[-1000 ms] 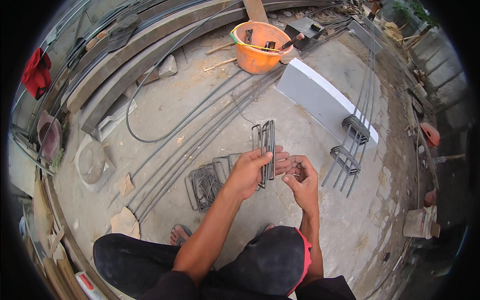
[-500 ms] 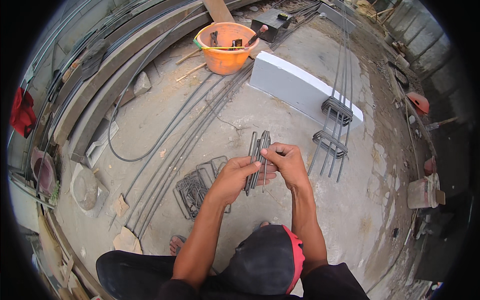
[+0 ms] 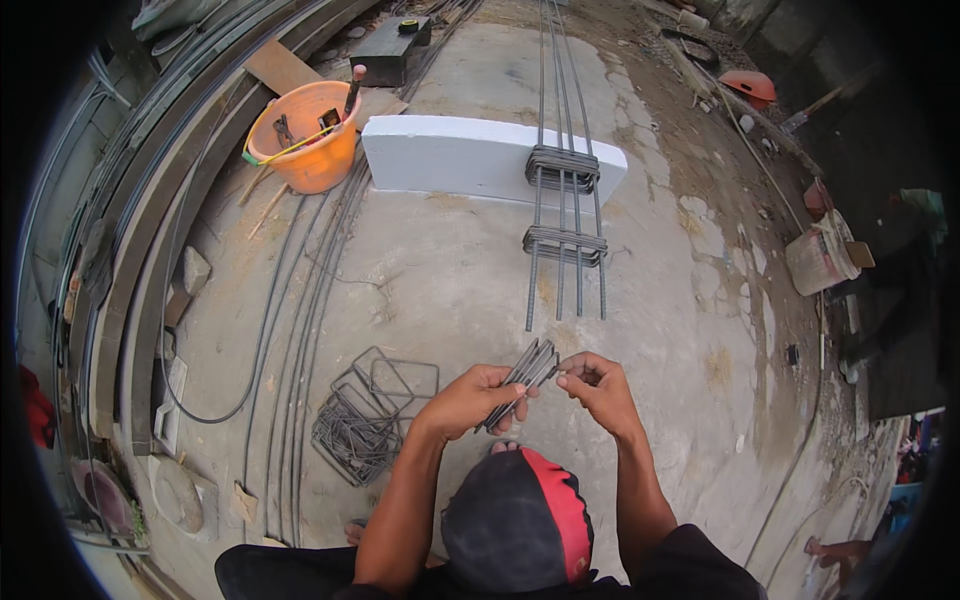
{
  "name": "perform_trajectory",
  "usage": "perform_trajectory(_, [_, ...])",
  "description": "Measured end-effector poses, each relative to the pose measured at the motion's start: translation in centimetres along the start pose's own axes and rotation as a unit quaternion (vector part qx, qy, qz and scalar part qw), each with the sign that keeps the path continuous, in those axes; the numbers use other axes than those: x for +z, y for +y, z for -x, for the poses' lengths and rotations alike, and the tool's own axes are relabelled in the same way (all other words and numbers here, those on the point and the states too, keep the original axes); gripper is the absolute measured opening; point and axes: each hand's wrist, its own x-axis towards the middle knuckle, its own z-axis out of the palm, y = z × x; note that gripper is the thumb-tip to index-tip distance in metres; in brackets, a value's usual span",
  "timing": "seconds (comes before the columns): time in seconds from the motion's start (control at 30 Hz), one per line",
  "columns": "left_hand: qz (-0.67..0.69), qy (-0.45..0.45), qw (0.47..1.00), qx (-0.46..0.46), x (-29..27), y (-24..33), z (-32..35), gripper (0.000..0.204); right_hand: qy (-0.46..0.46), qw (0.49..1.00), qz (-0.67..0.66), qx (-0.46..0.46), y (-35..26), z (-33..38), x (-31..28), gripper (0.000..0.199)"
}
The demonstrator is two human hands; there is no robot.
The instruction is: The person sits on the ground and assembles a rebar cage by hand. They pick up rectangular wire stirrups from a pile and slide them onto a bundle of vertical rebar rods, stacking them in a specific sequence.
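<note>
Stirrups [image 3: 525, 376] held, rebar ends [image 3: 532, 300] near, concrete [image 3: 660, 300] around

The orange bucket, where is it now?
In the head view, the bucket stands at upper left, between the long beams and the white block.

Black sleeves [image 3: 692, 566], bare forearms [image 3: 404, 510], black legwear [image 3: 500, 522], red side panel [image 3: 563, 510]

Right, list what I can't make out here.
Head view:
Held metal loops: count, hidden by the left hand and each other.
Right hand: whether its fingers grip a loop, too small.
Bucket: inside bottom, hidden by its near wall.
Steel rods: far ends, cut off by the upper edge.
</note>
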Motion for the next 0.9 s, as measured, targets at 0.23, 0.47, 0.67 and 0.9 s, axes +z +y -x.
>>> perform_trajectory(0.23, [-0.049,-0.135,0.985,-0.099,1.3,1.2,-7.4,0.024,0.074,0.967,0.143,-0.197,-1.0,-0.2,-1.8,0.044])
perform_trajectory(0.47, [-0.3,-0.103,0.941,-0.114,2.9,7.0,-14.0,0.024,0.185,0.97,0.089,-0.134,1.6,-4.7,-3.6,0.029])
perform_trajectory(0.67, [-0.43,-0.077,0.896,-0.079,3.5,11.5,-18.3,0.022,0.201,0.969,0.091,-0.109,1.4,-7.9,-6.6,0.026])
perform_trajectory(0.9, [-0.31,0.012,0.95,-0.038,3.5,9.5,-14.7,0.02,0.109,0.975,0.156,-0.117,-1.4,-9.4,-8.5,0.025])
